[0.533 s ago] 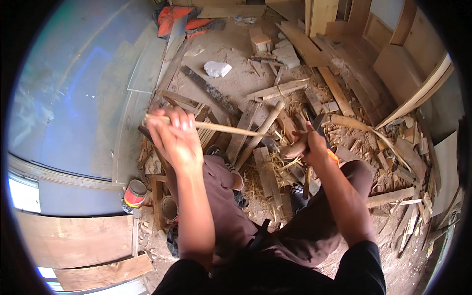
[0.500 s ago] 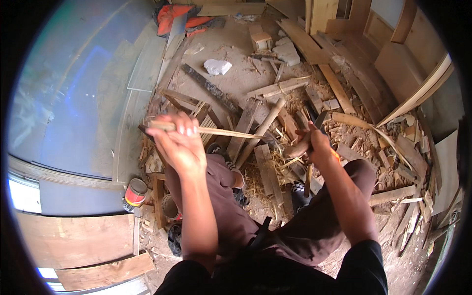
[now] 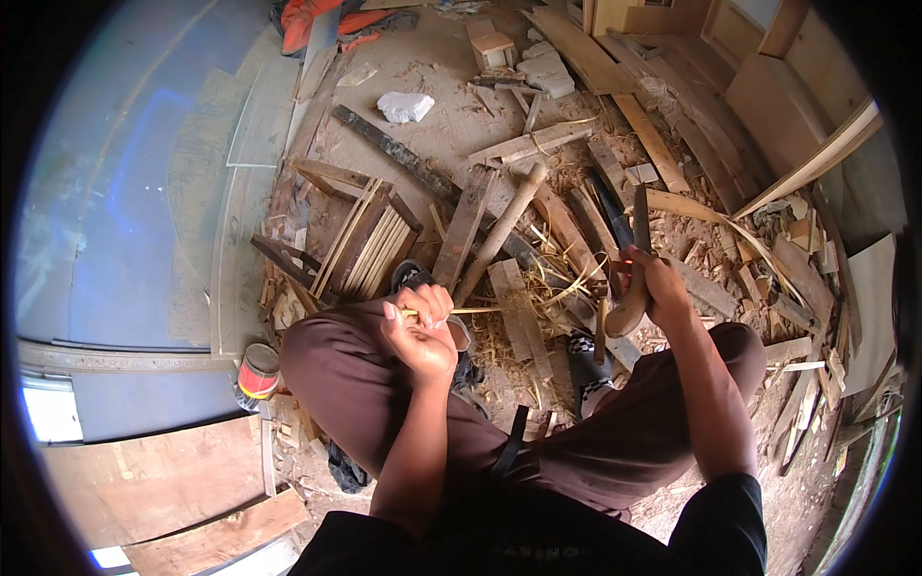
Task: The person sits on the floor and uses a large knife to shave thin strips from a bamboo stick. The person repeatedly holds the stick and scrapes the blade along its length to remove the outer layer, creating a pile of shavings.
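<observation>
A thin bamboo strip (image 3: 471, 310) is lying across the person's lap, above the left knee, its near end pinched in the clenched left hand (image 3: 421, 331). The right hand (image 3: 651, 286) is gripping a wooden-handled knife (image 3: 629, 259), fingers wrapped tight. Scattered offcuts (image 3: 523, 230) are covering the floor; a red tin (image 3: 256, 372) is standing left.

The left hand (image 3: 423, 331) sat curled in a tight fist just left of centre, its forearm running down toward six o'clock. The right hand (image 3: 653, 288) lay toward three o'clock, fingers clenched, wrist bent, its forearm angling down toward five o'clock. Both hands stayed well apart above the bent knees.
</observation>
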`<move>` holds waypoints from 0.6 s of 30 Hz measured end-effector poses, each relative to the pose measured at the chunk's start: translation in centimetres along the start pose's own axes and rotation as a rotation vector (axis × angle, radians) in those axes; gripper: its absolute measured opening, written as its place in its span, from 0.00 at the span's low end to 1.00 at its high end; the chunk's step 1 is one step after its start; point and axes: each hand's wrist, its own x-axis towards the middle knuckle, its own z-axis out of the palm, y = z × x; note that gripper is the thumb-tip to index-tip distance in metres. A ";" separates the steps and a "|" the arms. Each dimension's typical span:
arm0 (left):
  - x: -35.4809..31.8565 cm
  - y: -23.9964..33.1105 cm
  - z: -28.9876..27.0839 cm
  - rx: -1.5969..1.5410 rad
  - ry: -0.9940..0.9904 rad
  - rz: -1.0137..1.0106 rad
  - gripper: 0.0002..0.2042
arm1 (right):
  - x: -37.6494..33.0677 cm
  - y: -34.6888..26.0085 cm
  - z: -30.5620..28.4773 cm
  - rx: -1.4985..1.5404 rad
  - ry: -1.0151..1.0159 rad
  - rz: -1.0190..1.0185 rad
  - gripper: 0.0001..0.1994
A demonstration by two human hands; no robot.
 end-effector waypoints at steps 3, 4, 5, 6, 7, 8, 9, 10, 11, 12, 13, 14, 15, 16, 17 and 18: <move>-0.2 -0.7 -0.7 -0.041 0.023 0.008 0.24 | -0.5 0.4 0.2 -0.128 -0.054 -0.016 0.16; -0.2 -0.8 -0.7 -0.045 0.008 0.022 0.24 | -1.1 0.5 0.6 -0.124 -0.072 -0.037 0.15; -0.1 -0.7 -0.9 -0.043 -0.006 0.037 0.23 | -1.8 0.8 1.4 -0.117 -0.094 -0.055 0.14; -0.1 -0.6 -1.1 -0.041 -0.021 0.052 0.23 | -2.4 1.2 2.1 -0.111 -0.116 -0.073 0.13; 0.0 -0.4 -0.9 -0.029 -0.029 0.071 0.21 | -2.3 2.3 2.0 -0.115 -0.142 -0.107 0.14; 0.0 -0.2 -1.0 -0.011 -0.032 0.093 0.20 | -2.9 3.1 3.0 -0.119 -0.178 -0.105 0.13; 0.1 0.0 -1.2 0.008 -0.034 0.116 0.20 | -3.7 3.6 3.8 -0.239 -0.231 -0.128 0.13; 0.1 0.3 -1.3 0.026 -0.036 0.140 0.19 | -4.4 4.2 4.5 -0.359 -0.287 -0.151 0.13; 0.3 0.3 -1.2 0.046 -0.021 0.160 0.18 | -4.7 5.3 4.9 -0.470 -0.311 -0.179 0.13; 0.4 0.2 -1.2 0.016 -0.026 0.162 0.19 | -4.9 6.7 5.4 -0.582 -0.334 -0.206 0.14; 0.4 0.2 -1.2 -0.009 -0.027 0.165 0.19 | -5.8 8.3 6.4 -0.593 -0.293 -0.364 0.15; 0.3 0.2 -1.4 -0.032 -0.025 0.170 0.20 | -7.0 8.8 7.6 -0.626 -0.293 -0.345 0.16; 0.5 0.6 -0.9 -0.023 -0.038 0.168 0.20 | -8.5 8.4 8.7 -0.641 -0.300 -0.332 0.18; 0.5 0.8 -0.9 -0.021 -0.041 0.164 0.20 | -9.6 8.7 9.7 -0.670 -0.304 -0.316 0.21; 0.5 0.7 -0.7 -0.028 -0.044 0.157 0.20 | -10.0 10.1 10.2 -0.628 -0.307 -0.351 0.24; 0.5 0.6 -0.6 -0.032 -0.041 0.156 0.20 | -10.4 11.6 10.6 -0.585 -0.309 -0.385 0.27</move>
